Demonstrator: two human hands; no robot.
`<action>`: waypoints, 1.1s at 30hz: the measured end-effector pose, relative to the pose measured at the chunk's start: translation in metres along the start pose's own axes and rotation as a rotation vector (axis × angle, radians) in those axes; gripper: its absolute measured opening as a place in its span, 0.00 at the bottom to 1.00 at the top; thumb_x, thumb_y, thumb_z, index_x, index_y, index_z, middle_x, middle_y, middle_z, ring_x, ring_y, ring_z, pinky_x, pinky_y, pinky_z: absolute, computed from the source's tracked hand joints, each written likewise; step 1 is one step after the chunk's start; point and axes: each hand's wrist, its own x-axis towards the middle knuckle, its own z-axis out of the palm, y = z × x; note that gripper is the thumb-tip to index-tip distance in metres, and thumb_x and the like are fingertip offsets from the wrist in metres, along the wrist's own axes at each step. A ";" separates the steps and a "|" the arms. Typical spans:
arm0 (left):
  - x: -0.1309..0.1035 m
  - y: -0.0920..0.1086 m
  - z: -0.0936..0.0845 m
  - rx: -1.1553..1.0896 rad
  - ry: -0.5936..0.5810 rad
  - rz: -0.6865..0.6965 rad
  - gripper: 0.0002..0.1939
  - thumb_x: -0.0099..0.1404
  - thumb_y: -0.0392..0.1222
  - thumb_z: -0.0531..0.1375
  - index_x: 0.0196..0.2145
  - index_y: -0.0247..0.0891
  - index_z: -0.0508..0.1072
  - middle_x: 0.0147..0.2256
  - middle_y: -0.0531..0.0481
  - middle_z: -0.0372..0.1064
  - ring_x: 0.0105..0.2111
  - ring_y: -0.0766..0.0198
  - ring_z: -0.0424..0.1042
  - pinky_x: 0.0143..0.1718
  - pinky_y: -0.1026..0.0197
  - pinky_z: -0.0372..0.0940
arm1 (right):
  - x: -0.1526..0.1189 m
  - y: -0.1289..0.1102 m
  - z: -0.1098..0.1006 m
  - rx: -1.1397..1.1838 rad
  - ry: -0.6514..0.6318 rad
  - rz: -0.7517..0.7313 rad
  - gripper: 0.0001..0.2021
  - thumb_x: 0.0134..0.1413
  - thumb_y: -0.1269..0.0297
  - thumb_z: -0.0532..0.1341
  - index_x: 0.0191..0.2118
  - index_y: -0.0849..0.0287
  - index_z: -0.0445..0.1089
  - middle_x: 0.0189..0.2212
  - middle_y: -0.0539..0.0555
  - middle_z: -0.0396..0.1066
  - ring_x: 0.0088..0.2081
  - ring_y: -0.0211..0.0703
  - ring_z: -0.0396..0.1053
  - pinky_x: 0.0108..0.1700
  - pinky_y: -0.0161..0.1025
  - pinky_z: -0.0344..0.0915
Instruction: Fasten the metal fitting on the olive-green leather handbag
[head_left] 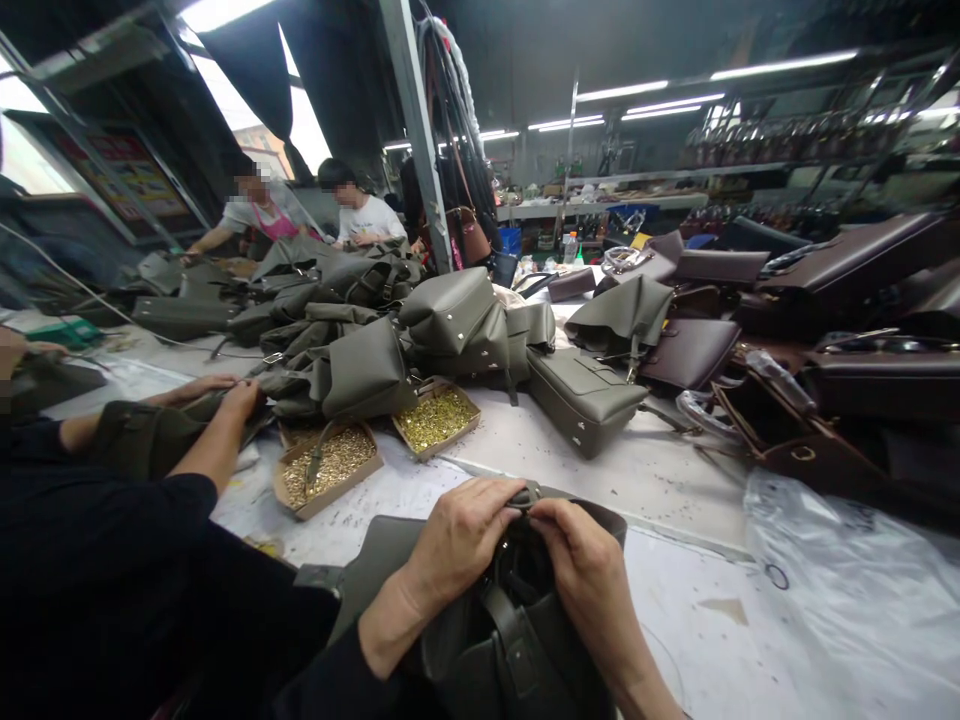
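Observation:
An olive-green handbag (495,650) rests in front of me at the table's near edge, its opening facing up and dark inside. At the bag's far rim, my left hand (469,530) is closed, thumb and fingers pinching a short strap piece. My right hand (577,550) pinches the same strap from the other side, fingertips almost touching those of the left. Whatever small part may lie between the fingertips is hidden. A wider strap with a metal fitting (517,655) hangs over the bag's near side, below my hands.
Beyond the bag are cardboard boxes of small gold (341,455) and yellowish (435,418) metal pieces. Green handbags (450,310) pile up behind; dark brown bags (862,280) and clear plastic (847,570) are at right. At left, a co-worker's arms (217,440) handle another bag.

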 end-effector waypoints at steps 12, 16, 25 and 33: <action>0.043 -0.022 0.005 -0.716 -0.064 -0.686 0.17 0.49 0.43 0.67 0.36 0.31 0.82 0.32 0.44 0.79 0.33 0.57 0.76 0.39 0.58 0.69 | -0.004 0.009 0.006 -0.117 0.061 -0.172 0.09 0.69 0.74 0.57 0.44 0.54 0.72 0.39 0.53 0.69 0.43 0.43 0.67 0.44 0.38 0.66; 0.045 -0.025 0.009 -0.723 -0.046 -0.689 0.15 0.50 0.41 0.66 0.35 0.31 0.82 0.32 0.44 0.78 0.32 0.58 0.76 0.38 0.59 0.70 | -0.004 0.009 0.009 -0.274 0.098 -0.175 0.10 0.67 0.75 0.58 0.44 0.53 0.74 0.38 0.54 0.66 0.42 0.45 0.65 0.44 0.41 0.65; 0.033 -0.018 0.005 -0.401 -0.115 -0.340 0.15 0.65 0.39 0.59 0.47 0.39 0.81 0.44 0.45 0.78 0.46 0.56 0.76 0.51 0.56 0.69 | -0.002 0.014 0.011 -0.331 0.136 -0.121 0.07 0.68 0.73 0.58 0.44 0.56 0.72 0.40 0.54 0.65 0.44 0.46 0.62 0.46 0.43 0.63; 0.020 -0.005 0.002 0.042 -0.062 0.001 0.25 0.61 0.27 0.58 0.55 0.40 0.74 0.47 0.47 0.75 0.47 0.57 0.75 0.49 0.59 0.70 | -0.001 0.011 0.010 -0.293 0.136 -0.090 0.08 0.70 0.70 0.56 0.43 0.55 0.72 0.41 0.54 0.66 0.45 0.46 0.63 0.47 0.44 0.64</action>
